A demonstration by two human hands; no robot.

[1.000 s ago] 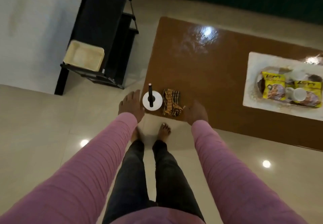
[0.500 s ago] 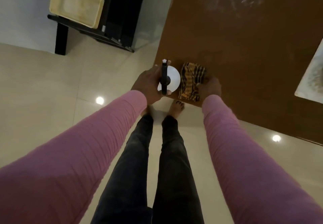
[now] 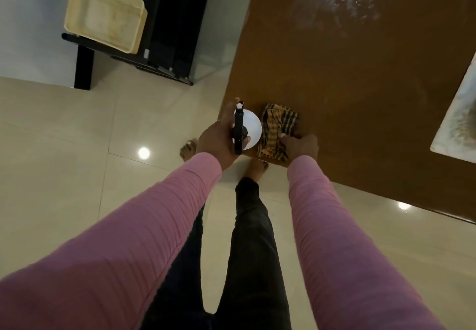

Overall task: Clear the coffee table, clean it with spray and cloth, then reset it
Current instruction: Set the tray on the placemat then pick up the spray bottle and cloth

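A white spray bottle with a black trigger head stands at the near left corner of the brown coffee table. My left hand grips the bottle from its left side, fingers curled round it. Right beside the bottle lies a folded yellow and dark striped cloth. My right hand is on the cloth's near right edge, fingers curled on the fabric.
A white mat lies at the table's right edge, mostly cut off. A black shelf rack with a cream tray stands on the tiled floor to the left. My legs and bare feet are below.
I have leaned closer to the table corner. My left hand went from beside the bottle to gripping it, and my right hand moved onto the cloth's edge.
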